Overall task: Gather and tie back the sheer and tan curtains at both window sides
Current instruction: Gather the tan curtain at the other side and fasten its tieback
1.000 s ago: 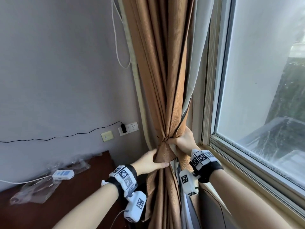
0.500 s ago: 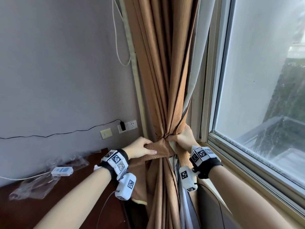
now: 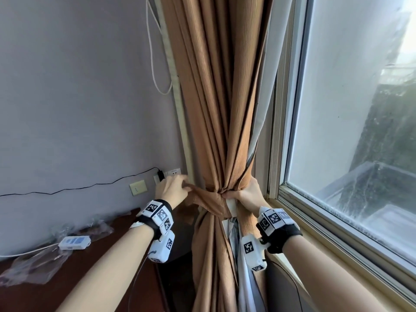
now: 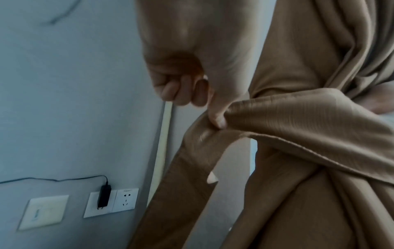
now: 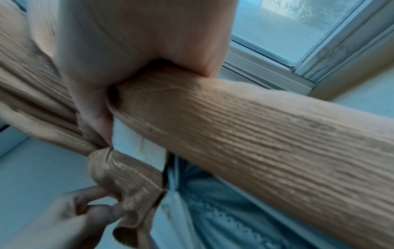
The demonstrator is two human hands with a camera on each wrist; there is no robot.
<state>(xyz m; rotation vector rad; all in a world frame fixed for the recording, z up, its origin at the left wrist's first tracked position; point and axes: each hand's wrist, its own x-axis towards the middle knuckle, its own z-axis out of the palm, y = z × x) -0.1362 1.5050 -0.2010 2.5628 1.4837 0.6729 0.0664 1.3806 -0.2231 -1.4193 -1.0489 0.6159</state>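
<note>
1. Tan curtain [image 3: 216, 109] gathered into one tight column beside the window frame [image 3: 279, 131], waisted at sill height so the glass stays uncovered.
2. Sheer curtain [image 3: 264, 91] caught along the window side of the same bundle, pale edge running down behind the tan folds; lace hem visible below the grip in the right wrist view. Bundled together, presumably so one band holds both.
3. Tie-back band [image 3: 206, 198] of matching tan ribbed cloth wrapped across the front of the waist, one end drawn out to the left.
4. Right hand [image 3: 245, 194] closed firmly round the gathered waist, fingers curled behind the folds, thumb pressed on the front just above a white label [image 3: 231, 207]. Likely placed there as the anchor, keeping the pleats from spreading while the band gets worked.
5. Left hand [image 3: 172, 188] pinching the band's free end between thumb and fingertips, other fingers curled in, pulling away from the bundle toward the wall. Tension held so the wrap sits snug rather than sagging.
6. Band end looped under the thumb in the left wrist view, a loose tail hanging down below; no hook or fastening point visible, so where it secures cannot be told.
7. Wall socket [image 3: 173, 173] with a black plug [image 3: 160, 175] just behind the left hand; dark worktop [image 3: 67, 278] below carrying a white device [image 3: 74, 242] and clear plastic wrap [image 3: 29, 269], well apart from the work.
8. Judged stage: this side gathered, tie not yet fastened.
</note>
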